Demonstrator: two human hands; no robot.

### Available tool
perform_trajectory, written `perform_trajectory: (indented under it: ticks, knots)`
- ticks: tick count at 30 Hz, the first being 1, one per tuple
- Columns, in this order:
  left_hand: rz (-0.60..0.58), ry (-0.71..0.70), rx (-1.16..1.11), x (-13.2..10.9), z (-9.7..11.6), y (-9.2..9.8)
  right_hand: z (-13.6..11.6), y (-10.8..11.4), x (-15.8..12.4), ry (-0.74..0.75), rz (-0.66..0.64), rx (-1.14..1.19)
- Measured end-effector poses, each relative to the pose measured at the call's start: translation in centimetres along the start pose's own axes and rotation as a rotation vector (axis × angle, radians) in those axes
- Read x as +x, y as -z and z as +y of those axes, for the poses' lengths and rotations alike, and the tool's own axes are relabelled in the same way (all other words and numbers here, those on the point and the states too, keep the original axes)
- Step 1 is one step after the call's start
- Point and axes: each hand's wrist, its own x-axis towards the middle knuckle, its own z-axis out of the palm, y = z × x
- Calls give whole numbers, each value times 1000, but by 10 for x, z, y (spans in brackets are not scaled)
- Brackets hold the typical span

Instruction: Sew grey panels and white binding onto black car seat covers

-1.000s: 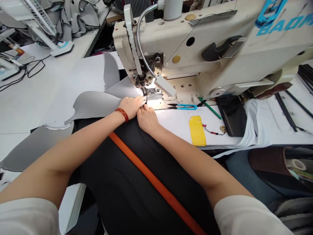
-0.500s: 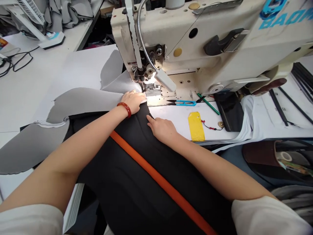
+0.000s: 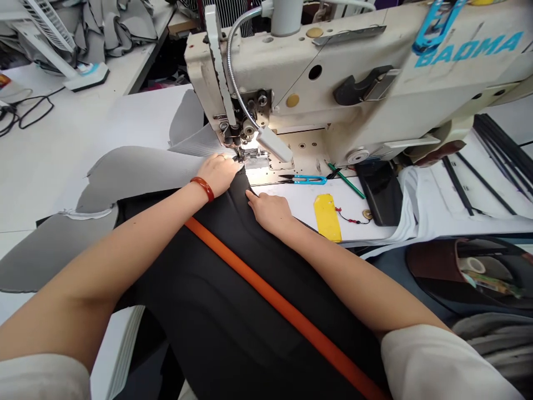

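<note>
Left hand (image 3: 219,175): fingers laid flat and close together over the top end of the black fabric (image 3: 204,316), tips just beside the lit presser-foot area (image 3: 254,154); grip underneath could not be told. Right hand (image 3: 270,211): fingers loosely curled, forefinger tip at the fabric's right edge; whether it pinched the cloth could not be told.

That edge ran from the presser-foot area down past the right fingertips and under the forearm. Room at the left fingertips was tight against the sewing machine (image 3: 291,72); right of the right hand, white tabletop (image 3: 302,195) showed as far as the yellow tag (image 3: 327,216).

The fabric lay beneath the left hand and beside the right fingertips, its bulk spread toward the wearer, an orange strip (image 3: 258,283) crossing it diagonally from below the left wrist. Grey fabric (image 3: 141,172) lay left of the left hand. Farther right: blue snips (image 3: 310,180), green pencil (image 3: 350,183), black phone (image 3: 378,194).
</note>
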Motion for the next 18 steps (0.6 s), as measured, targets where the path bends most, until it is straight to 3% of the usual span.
perform_trajectory:
  ticks: [5, 8, 14, 18]
  knots:
    - [-176, 229, -186, 14, 0, 3, 1, -2, 0, 8, 22, -12]
    - [-175, 327, -190, 20, 8, -3, 0, -4, 1, 14, 17, -20]
    - [14, 80, -54, -6, 26, -12, 8, 7, -10, -10, -8, 22]
    - [-16, 141, -33, -28, 36, -12, 22, 14, -26, -30, -15, 79]
